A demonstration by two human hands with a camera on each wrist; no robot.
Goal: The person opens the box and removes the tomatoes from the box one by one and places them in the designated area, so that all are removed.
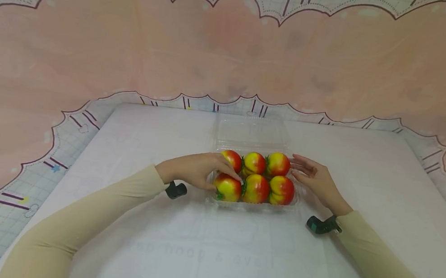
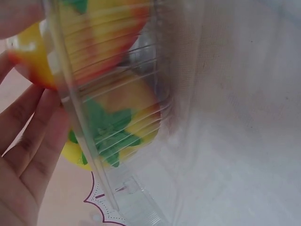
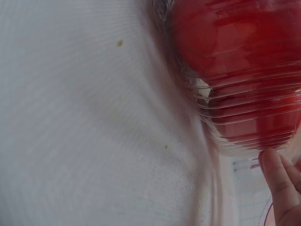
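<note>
A clear plastic box [image 1: 297,200] holds several red-and-yellow tomatoes in two rows, with its clear lid [image 1: 252,132] folded open behind. My left hand [image 1: 193,168] grips the front-left tomato [image 1: 228,191], thumb at its left side and fingers reaching over its back. In the left wrist view, two tomatoes show through the ribbed wall, the lower tomato [image 2: 110,127] with a green star-shaped calyx. At the box's right side is my right hand [image 1: 318,184], fingers extended. In the right wrist view, its fingertips [image 3: 270,160] are at the wall, beside red fruit.
The box stands on a white-covered table [image 1: 203,245]. Behind it hangs an orange-pink patterned cloth [image 1: 231,58] with a scalloped border. Dark wrist cameras sit on the left wrist [image 1: 176,190] and the right wrist [image 1: 322,225].
</note>
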